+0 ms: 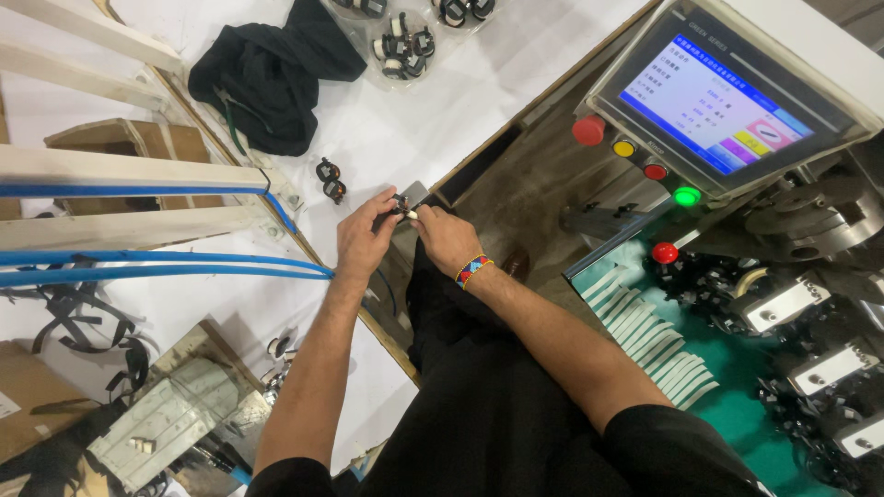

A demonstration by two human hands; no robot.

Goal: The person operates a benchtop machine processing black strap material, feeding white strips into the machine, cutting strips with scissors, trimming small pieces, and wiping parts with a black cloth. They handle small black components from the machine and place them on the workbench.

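Both hands meet over the near edge of the white table [433, 120]: left hand [364, 241] and right hand [444, 237] each pinched with fingertips on one small black-and-white part [402, 208], held up between them, so assembly of this piece looks midway. Two like parts [331, 179] lie just beyond on the table, seemingly finished or waiting, cannot tell which. Clear bags of parts [401, 41] farther off, beside a black cloth [276, 69], suggest plenty left.
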